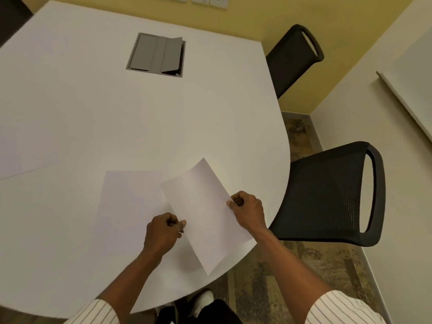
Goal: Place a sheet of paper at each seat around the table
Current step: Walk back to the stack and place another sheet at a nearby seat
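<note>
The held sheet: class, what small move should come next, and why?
Probably carry the held sheet rightward and lay it on the table before the nearer chair. The left hand and right hand pinch its side edges, so it is lifted; a flat sheet already lies at the near place, and no paper shows in front of that chair.

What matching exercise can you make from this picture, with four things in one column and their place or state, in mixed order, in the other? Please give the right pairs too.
Things:
1. tilted sheet
2. flat sheet beside it
3. grey hatch
4. near black chair

Places or states:
A. set into the top of the table
B. stands on the floor at the table's right edge
C. pinched by the left hand and the right hand
D. lies flat on the table

Pairs: 1-C; 2-D; 3-A; 4-B
</note>
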A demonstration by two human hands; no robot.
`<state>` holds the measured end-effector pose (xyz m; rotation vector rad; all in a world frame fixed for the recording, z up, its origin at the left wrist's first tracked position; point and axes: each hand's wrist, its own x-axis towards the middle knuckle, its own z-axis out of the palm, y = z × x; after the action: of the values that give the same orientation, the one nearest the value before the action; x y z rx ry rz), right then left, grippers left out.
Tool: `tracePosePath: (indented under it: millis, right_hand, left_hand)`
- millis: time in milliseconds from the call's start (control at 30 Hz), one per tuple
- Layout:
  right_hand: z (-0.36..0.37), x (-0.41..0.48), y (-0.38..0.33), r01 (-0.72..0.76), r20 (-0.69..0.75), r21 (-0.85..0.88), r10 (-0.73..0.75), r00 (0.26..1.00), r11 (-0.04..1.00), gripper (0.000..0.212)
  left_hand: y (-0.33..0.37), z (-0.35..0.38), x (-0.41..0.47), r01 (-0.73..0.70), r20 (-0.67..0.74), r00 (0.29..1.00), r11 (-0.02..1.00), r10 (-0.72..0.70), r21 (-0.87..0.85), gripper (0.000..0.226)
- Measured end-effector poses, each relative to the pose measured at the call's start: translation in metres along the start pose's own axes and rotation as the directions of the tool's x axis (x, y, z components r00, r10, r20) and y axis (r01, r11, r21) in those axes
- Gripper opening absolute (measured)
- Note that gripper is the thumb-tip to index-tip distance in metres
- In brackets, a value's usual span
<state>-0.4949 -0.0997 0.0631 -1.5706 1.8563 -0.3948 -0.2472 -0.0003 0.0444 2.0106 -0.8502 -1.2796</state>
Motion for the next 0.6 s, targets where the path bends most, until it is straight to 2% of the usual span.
tracePosePath:
  millis: [333, 600]
  right_hand:
    - [-0.041, 0.072, -0.008, 0.035, -0.036, -0.113, -0.039, 0.999, 0.993, 0.018]
    - [-0.065, 0.168, -0.004, 0.096, 0.071, -0.254, -0.08, 0.994, 0.963, 0.017]
  left_hand:
    - [0.043, 0.035, 0.032, 0.003, 0.009, 1.0, 0.999, -0.003, -0.036, 0.025]
    - [0.066, 0.1, 0.067, 0.122, -0.033, 0.991, 0.984, -0.127, -0.132, 0.028]
